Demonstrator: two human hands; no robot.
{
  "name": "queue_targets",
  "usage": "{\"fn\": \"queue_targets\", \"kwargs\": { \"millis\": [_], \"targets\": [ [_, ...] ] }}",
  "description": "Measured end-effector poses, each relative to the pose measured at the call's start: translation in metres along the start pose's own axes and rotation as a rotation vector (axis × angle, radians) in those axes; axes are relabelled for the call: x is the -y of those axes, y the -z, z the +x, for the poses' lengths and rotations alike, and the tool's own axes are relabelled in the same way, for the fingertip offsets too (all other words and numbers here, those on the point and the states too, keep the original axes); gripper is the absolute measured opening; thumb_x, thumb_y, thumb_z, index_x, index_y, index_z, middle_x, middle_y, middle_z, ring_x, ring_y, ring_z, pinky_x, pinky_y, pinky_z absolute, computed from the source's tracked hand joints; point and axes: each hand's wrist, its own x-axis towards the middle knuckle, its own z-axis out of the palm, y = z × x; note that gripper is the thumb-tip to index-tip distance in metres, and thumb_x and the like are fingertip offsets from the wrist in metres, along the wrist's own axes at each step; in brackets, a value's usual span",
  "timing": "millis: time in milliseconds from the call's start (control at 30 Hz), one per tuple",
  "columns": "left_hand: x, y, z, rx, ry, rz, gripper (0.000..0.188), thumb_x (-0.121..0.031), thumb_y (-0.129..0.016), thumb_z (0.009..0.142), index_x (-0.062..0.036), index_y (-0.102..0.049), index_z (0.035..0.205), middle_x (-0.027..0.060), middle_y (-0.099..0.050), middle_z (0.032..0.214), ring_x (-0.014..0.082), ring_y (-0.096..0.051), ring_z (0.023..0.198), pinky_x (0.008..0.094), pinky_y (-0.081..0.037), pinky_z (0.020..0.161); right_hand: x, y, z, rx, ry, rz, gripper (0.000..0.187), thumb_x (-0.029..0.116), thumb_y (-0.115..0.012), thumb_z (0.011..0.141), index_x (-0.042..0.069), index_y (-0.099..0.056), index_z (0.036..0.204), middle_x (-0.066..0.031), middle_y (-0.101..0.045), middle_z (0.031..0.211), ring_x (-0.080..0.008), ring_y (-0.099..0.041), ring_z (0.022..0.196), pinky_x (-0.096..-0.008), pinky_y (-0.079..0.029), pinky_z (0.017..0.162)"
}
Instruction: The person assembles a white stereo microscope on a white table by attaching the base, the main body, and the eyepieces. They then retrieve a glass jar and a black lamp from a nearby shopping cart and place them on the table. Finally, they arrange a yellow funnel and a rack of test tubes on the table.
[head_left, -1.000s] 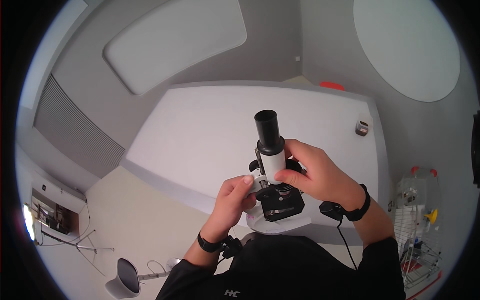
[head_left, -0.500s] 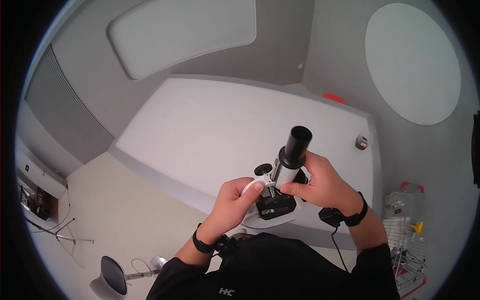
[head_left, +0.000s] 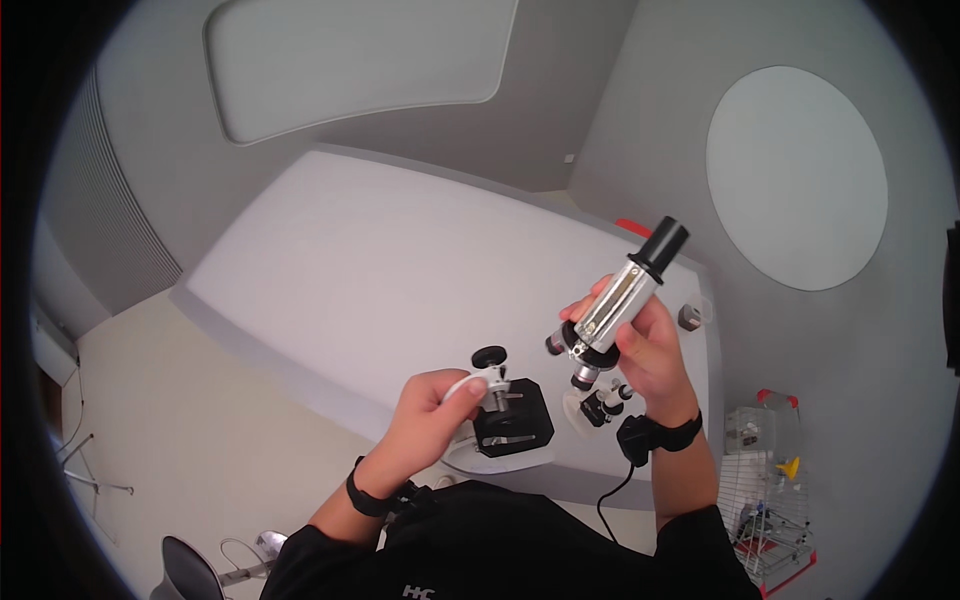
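The left hand [head_left: 425, 415] is pinching the curved white arm of a microscope stand [head_left: 497, 384], thumb on top, with a black focus knob [head_left: 489, 356] sticking out just past the fingers. The stand is showing its square black stage [head_left: 525, 418] and is sitting by the near edge of the white counter [head_left: 400, 270]; whether its base is resting there is hard to tell. To the right of the stand and farther from the body, the right hand [head_left: 655, 355] is wrapping around the microscope tube [head_left: 612, 310], which is hanging apart from the stand and tilting, black eyepiece end up and objective lenses [head_left: 583, 376] down. Just right of the stand, a smaller microscope [head_left: 602, 405] is standing on the counter. Farther right of the stand, a dark container [head_left: 689, 318] is sitting near the counter's edge, and a wire cart [head_left: 765, 500] is standing beyond it.
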Motion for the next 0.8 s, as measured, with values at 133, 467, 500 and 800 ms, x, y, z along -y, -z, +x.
{"fn": "queue_targets", "kwargs": {
  "millis": [133, 467, 500, 800],
  "targets": [
    [0.012, 0.030, 0.015, -0.035, 0.064, -0.238, 0.042, -0.040, -0.053, 0.093, -0.0079, -0.058, 0.067, -0.0049, -0.050, 0.062, 0.0031, -0.046, 0.058, 0.0183, -0.037, 0.051, -0.006, -0.012, 0.007, -0.017, -0.040, 0.090, 0.052, 0.034, -0.065, 0.090, -0.001, -0.045, 0.123, -0.0170, -0.062, 0.105, -0.0305, -0.062, 0.105, -0.0426, -0.051, 0.090],
    [0.016, 0.071, 0.069, 0.413, 0.206, -0.833, 0.060, -0.053, -0.032, 0.094, -0.0170, -0.027, 0.046, -0.0050, -0.021, 0.037, 0.0101, -0.019, 0.034, 0.0277, -0.026, 0.042, 0.013, -0.032, -0.007, -0.202, 0.030, 0.290, 0.059, 0.050, -0.050, 0.094, 0.002, -0.038, 0.126, -0.0087, -0.055, 0.093, -0.0241, -0.061, 0.093, -0.0383, -0.044, 0.082],
    [0.022, 0.075, 0.076, 0.550, 0.166, -0.890, 0.060, -0.054, -0.031, 0.093, -0.0163, -0.028, 0.047, -0.0038, -0.022, 0.037, 0.0107, -0.020, 0.035, 0.0282, -0.026, 0.041, 0.016, -0.036, -0.009, -0.209, 0.046, 0.281, 0.058, 0.049, -0.051, 0.094, 0.003, -0.038, 0.125, -0.0073, -0.055, 0.092, -0.0213, -0.059, 0.091, -0.0376, -0.039, 0.084],
    [0.018, 0.070, 0.098, 0.925, 0.014, -1.003, 0.060, -0.050, -0.030, 0.095, -0.0165, -0.032, 0.045, -0.0047, -0.025, 0.039, 0.0098, -0.024, 0.035, 0.0280, -0.031, 0.043, 0.011, -0.049, -0.015, -0.211, 0.103, 0.315, 0.056, 0.049, -0.057, 0.091, 0.005, -0.039, 0.120, -0.0067, -0.056, 0.089, -0.0211, -0.057, 0.085, -0.0379, -0.039, 0.080]
  ]
}}
